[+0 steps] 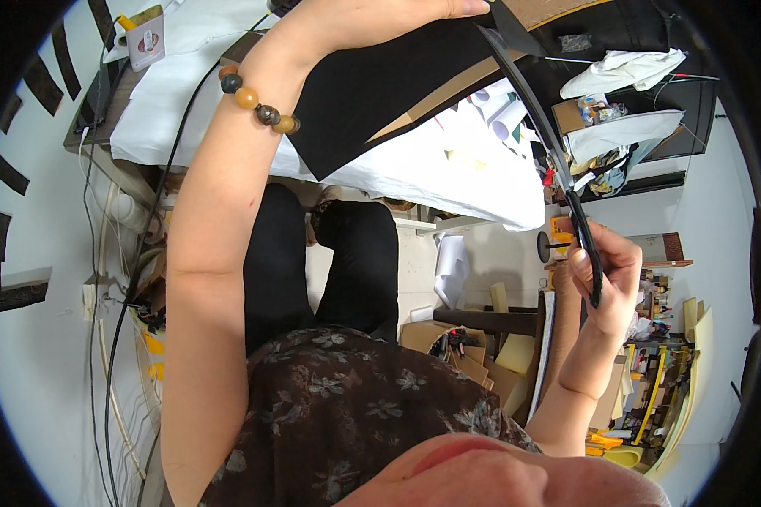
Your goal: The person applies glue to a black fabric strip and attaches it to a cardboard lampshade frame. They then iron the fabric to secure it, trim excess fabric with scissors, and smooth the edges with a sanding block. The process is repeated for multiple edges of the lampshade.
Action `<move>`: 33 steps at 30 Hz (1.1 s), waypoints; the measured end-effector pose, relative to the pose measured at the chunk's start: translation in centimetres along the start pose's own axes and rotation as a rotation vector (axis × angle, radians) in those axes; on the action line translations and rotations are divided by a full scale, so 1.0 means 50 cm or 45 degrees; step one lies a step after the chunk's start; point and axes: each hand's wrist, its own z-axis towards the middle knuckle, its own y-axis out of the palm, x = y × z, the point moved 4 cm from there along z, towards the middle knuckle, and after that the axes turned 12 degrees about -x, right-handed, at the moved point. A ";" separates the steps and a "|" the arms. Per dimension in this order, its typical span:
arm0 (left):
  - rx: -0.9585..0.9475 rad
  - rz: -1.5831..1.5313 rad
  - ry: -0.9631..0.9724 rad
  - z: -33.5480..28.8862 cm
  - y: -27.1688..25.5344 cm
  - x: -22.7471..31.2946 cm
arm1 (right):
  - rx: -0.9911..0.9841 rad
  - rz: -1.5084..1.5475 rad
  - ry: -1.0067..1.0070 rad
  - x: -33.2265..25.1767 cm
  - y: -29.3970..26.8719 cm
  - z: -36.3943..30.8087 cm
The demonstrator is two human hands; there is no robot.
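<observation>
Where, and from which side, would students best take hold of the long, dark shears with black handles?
Probably by the black handles, from the picture's lower right, where the right hand holds them: the shears slant up and left, so their long, narrow blades point away from that hand, toward the large black sheet.

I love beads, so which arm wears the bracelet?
The left arm, reaching across the black sheet, wears the beaded bracelet. The right arm, with scissors in the right hand, shows none.
</observation>
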 end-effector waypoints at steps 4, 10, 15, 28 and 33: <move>0.134 -0.490 0.163 -0.012 -0.009 -0.028 | -0.028 -0.070 -0.134 0.057 -0.015 -0.004; 0.596 -0.132 0.237 -0.083 0.006 -0.105 | 0.356 0.185 -0.643 0.098 -0.008 0.027; 0.924 0.415 0.022 -0.132 0.062 -0.096 | 0.248 0.250 -0.751 0.054 -0.093 0.219; 0.510 0.712 -0.014 -0.175 0.167 -0.125 | -0.033 -0.719 -0.570 -0.184 0.121 0.601; 0.426 0.870 -0.014 -0.118 0.135 -0.101 | -0.118 -0.506 -0.622 -0.162 0.113 0.596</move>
